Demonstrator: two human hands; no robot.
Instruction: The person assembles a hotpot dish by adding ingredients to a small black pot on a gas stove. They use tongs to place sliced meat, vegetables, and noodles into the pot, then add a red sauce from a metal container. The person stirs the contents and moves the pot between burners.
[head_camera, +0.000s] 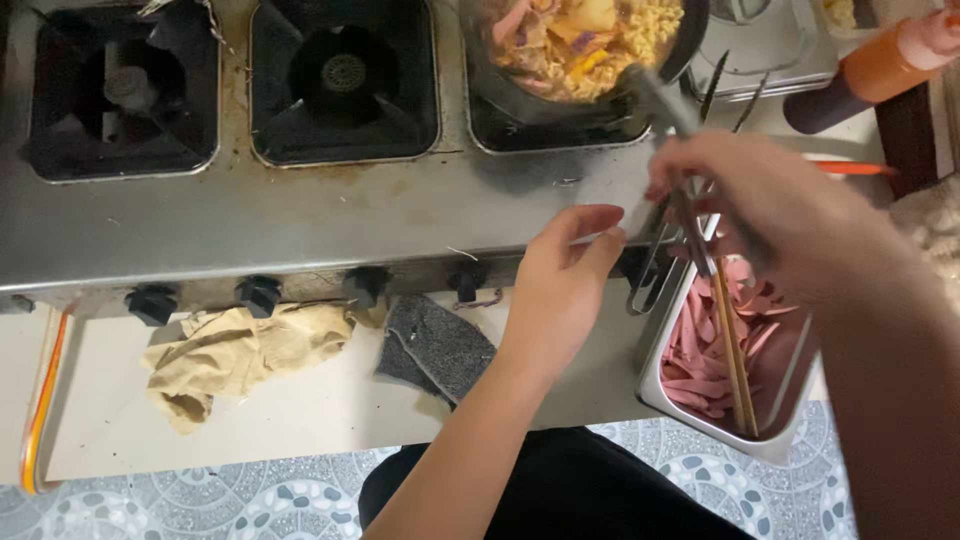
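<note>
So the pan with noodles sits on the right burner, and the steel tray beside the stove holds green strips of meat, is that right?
Not quite. In the head view the strips in the steel tray are pink, not green. The pan with noodles does sit on the right burner.

Wooden chopsticks (735, 360) stand slanted in the steel tray (790, 420) of pink ham strips (700, 360).

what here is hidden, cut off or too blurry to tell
Head view only:
- Right hand: blurred; its grip on the tongs is unclear.
- Pan of noodles: cut off by the top edge.
- Orange bottle: cut off at the right edge.
- Left hand: fingertips hide what they touch.
</note>
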